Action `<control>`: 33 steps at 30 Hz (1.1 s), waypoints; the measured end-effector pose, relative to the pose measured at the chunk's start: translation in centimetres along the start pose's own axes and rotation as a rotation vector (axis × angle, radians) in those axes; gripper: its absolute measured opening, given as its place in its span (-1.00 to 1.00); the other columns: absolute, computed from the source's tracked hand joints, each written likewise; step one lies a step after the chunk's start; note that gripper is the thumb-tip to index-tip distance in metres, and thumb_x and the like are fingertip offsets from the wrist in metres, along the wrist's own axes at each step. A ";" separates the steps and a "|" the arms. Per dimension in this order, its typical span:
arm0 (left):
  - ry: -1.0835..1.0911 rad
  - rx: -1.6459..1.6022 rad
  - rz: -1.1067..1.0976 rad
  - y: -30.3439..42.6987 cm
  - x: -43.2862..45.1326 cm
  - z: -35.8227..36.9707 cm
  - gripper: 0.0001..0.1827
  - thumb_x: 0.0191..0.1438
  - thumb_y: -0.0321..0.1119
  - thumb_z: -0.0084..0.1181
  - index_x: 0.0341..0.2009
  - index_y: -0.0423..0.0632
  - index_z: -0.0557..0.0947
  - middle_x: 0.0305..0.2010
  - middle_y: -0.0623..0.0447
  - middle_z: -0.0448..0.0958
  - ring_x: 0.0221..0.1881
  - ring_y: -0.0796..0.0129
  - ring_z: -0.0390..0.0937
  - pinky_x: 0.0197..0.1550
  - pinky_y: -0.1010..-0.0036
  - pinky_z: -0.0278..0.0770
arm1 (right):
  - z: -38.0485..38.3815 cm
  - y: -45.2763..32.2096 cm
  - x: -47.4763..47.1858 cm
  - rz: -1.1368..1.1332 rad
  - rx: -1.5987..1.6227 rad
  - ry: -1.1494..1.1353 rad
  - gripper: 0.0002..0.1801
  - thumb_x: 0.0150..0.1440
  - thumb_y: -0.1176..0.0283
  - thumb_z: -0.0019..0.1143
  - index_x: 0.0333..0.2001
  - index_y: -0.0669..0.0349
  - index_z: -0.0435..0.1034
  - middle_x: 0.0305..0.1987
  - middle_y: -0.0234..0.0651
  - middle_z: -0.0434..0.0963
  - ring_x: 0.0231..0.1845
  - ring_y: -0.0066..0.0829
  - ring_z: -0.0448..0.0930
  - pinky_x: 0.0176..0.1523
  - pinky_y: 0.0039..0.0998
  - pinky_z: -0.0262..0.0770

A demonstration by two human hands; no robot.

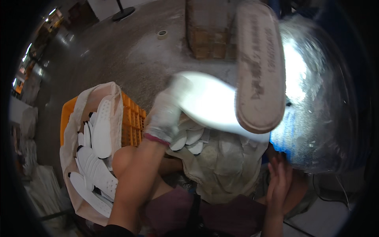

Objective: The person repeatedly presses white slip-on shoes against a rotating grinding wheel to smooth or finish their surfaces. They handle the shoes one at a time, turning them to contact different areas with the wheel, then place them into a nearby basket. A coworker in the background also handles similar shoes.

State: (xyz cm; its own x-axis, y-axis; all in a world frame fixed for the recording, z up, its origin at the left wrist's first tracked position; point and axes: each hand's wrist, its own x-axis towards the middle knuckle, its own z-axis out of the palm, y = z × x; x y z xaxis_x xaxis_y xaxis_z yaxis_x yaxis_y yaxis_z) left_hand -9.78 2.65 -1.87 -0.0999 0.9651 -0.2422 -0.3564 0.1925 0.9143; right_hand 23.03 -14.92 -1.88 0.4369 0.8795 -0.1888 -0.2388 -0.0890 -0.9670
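My left hand (170, 109), in a pale knit glove with a pink cuff, grips one end of a white insole (207, 100). Hand and insole are blurred by motion, and the insole is brightly lit. Its far part passes under a long, round-ended brown panel (260, 68) that bears writing. My bare right hand (278, 180) is low on the right, fingers extended, with nothing visible in it; its fingertips are in shadow. Between my hands, more white insoles (192, 139) lie at the edge of a beige cloth (225, 166) over my lap.
At my left stands an orange plastic crate (133, 118) lined with a pale cloth sack (69, 166), holding several white insoles (102, 127). Clear plastic wrapping (322, 89) bulges at the right. Ahead are a cardboard box (208, 41) and a tape roll (162, 34) on the floor.
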 end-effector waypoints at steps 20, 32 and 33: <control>-0.104 -0.624 0.387 -0.2 1.0 -3.2 -0.33 0.21 0.03 -0.10 0.27 -0.09 0.13 0.17 -0.22 0.21 0.07 -0.14 0.40 0.04 0.16 0.52 | 20.9 30.4 2.7 0.750 0.267 -0.590 -0.52 -0.02 0.44 0.09 0.05 0.09 0.31 -0.08 -0.40 0.49 -0.11 -0.53 0.49 -0.18 -0.49 0.41; -0.135 -0.240 0.055 0.2 -2.2 3.0 -0.67 0.18 -0.41 -0.03 0.04 -0.18 0.44 -0.16 -0.05 0.53 -0.19 0.29 0.56 -0.10 0.50 0.53 | -3.6 5.4 1.1 0.309 -1.078 -0.533 -0.48 0.13 0.43 -0.02 0.20 0.31 0.26 0.03 -0.16 0.51 -0.02 -0.44 0.52 0.06 -0.49 0.38; -0.218 -0.343 0.089 -0.8 -2.5 3.5 -0.66 0.18 -0.40 -0.02 0.05 -0.18 0.44 -0.15 -0.05 0.53 -0.18 0.29 0.56 -0.09 0.50 0.53 | -4.1 3.7 0.0 0.319 -0.944 -0.539 -0.49 0.14 0.45 -0.02 0.20 0.31 0.26 0.03 -0.17 0.51 -0.02 -0.46 0.51 0.06 -0.49 0.39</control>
State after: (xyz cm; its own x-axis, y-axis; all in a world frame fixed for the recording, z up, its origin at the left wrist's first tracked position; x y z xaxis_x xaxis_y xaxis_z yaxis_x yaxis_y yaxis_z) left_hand -6.03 0.73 -0.91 0.0412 0.9974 -0.0592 -0.6480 0.0718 0.7582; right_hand 25.70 -17.18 -6.19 -0.0114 0.8198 -0.5725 0.5776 -0.4620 -0.6730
